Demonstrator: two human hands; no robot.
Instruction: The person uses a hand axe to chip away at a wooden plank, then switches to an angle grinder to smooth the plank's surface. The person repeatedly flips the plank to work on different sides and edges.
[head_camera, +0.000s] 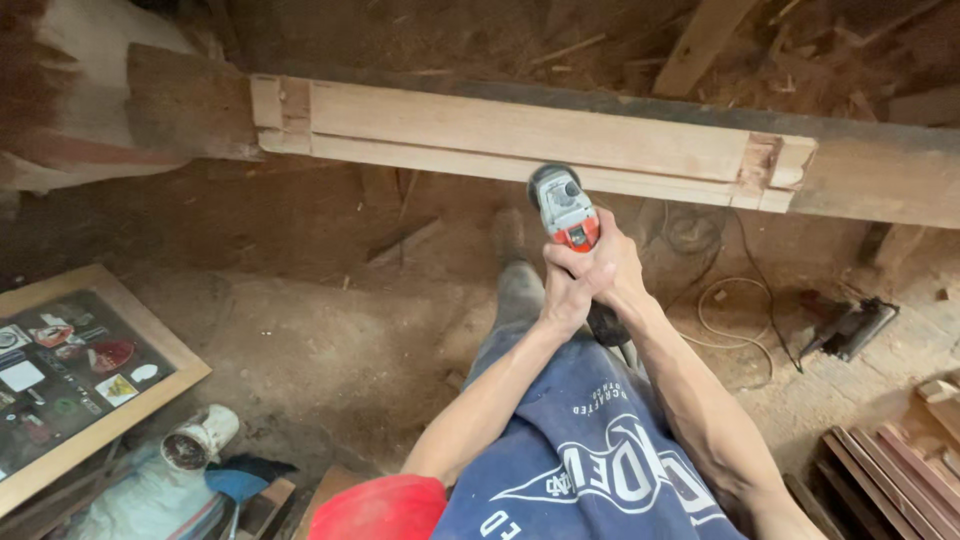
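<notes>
Both hands grip one power tool: left hand (565, 300) wrapped low on the grinder (566, 213), right hand (607, 265) closed over its red-and-grey body. The head sits against the lower edge of the long wooden beam (520, 135), about mid-span. The beam's face is pale and fresh between two notched ends; judging by that, shaping is well along, edge work remaining. A second tool (850, 325) lies on the dirt floor (330, 340).

floor: dusty dirt floor (330, 340) | lower left: framed board (90, 385) | lower right: stacked dark planks (885, 470) | light: dim, warm
</notes>
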